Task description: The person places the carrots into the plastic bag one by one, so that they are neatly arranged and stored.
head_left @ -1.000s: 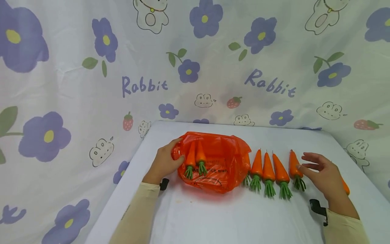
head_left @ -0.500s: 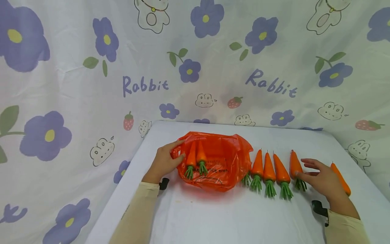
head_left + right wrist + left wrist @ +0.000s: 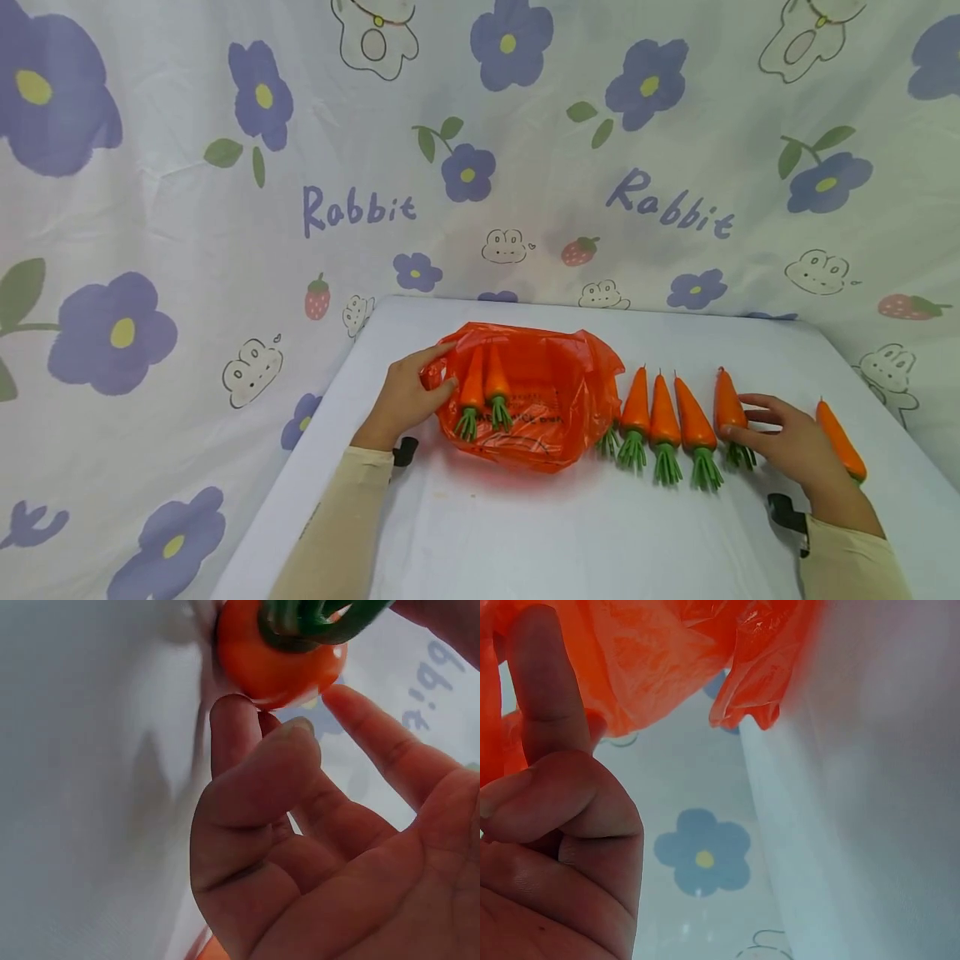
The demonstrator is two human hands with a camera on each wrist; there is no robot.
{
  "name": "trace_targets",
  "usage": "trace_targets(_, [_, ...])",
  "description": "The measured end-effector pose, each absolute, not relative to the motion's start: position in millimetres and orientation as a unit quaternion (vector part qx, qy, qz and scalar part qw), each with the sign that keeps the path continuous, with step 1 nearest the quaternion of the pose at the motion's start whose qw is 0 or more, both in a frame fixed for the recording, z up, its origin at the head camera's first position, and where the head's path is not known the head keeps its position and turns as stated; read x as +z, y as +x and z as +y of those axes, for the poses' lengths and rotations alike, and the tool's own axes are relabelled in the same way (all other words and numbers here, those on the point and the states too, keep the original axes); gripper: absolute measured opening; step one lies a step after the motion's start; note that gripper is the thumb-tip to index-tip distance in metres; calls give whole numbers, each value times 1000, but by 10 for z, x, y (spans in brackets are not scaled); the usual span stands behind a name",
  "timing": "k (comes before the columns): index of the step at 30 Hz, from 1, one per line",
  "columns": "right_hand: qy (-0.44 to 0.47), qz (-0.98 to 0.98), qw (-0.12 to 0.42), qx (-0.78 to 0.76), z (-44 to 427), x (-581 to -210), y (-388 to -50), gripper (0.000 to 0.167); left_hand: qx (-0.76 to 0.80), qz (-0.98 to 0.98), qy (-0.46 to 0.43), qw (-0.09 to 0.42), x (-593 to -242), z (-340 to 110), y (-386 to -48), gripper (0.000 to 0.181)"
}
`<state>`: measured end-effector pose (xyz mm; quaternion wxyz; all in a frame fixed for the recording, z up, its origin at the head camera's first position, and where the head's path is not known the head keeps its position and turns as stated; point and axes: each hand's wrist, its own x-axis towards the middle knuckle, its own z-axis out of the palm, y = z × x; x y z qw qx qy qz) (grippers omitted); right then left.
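In the head view the left hand (image 3: 408,398) grips the left edge of a red plastic bag (image 3: 536,450) whose mouth faces the camera. Two carrots (image 3: 472,387) with green tops lie inside it. The left wrist view shows the fingers (image 3: 551,682) against the red film (image 3: 641,667). At the right, the right hand (image 3: 798,442) has its thumb and fingers around a carrot (image 3: 727,402) lying on the table. The right wrist view shows fingertips of that hand (image 3: 330,817) touching the thick end of this carrot (image 3: 262,664), below its green stalks.
Between the bag and the right hand several carrots (image 3: 663,417) lie side by side, one partly hidden by the bag. Another carrot (image 3: 842,442) lies right of the right hand. Behind the white table (image 3: 600,542) hangs a flowered curtain (image 3: 540,150).
The right hand has moved left and closed in on the carrot beside it, uncovering the carrot at the far right. The left hand has stayed at the bag's edge.
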<state>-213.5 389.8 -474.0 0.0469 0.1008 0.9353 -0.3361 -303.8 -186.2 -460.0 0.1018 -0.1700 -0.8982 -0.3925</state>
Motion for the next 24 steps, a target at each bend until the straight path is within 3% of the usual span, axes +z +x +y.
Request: trace_targets(24, [135, 936, 28, -325, 3868, -4804, -2165, 93, -389, -900, -169, 104, -4593, -1867, -3039, 61])
